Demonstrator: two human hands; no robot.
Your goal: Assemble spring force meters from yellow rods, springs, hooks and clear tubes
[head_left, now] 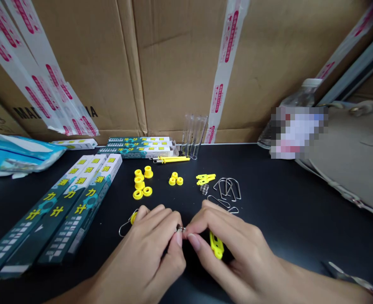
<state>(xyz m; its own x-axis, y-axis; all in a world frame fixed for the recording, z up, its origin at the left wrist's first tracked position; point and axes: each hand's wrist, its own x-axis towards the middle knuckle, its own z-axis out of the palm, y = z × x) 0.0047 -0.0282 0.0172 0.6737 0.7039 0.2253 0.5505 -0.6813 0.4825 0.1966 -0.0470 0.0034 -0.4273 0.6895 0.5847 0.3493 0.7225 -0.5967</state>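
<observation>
My left hand [148, 245] is closed, thumb against forefinger, on a small spring [179, 228] whose shiny metal end shows at the fingertips. From the far side of that hand stick out a yellow cap [133, 218] and a bent wire hook [122, 228]. My right hand [227, 245] pinches the other side of the metal end, so the fingertips of both hands almost meet. Under its curled fingers a flat yellow plastic piece [217, 245] shows in part; whether it joins the spring is hidden.
Beyond the hands lie yellow flanged caps [139, 183], small yellow rings [175, 179], flat yellow pieces [205, 179], loose springs [204, 189] and wire hooks [227, 188]. Printed boxes [63, 207] lie left, clear tubes [193, 135] stand behind. A bottle [300, 97], bag [351, 156] and scissors-like tool [354, 278] are right.
</observation>
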